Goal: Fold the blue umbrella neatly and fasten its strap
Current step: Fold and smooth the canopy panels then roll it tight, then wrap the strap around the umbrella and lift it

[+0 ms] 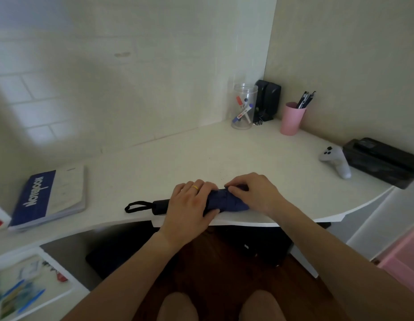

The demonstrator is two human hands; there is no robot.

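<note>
Tabletop (224, 156) carries the blue umbrella (227, 201) at its near edge, long axis left to right, black handle (160, 206) toward your left. Your left hand (189, 205) wraps the middle; your right hand (252, 193) pinches fabric at the right end, nearer the strap.

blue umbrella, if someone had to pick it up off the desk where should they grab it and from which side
Probably the black handle at the blue umbrella's left end, approached from above. It is bare, round and firm, lying flat along the desk's front edge, while the left hand and right hand cover the soft fabric. The wrist loop lies further left.
</note>
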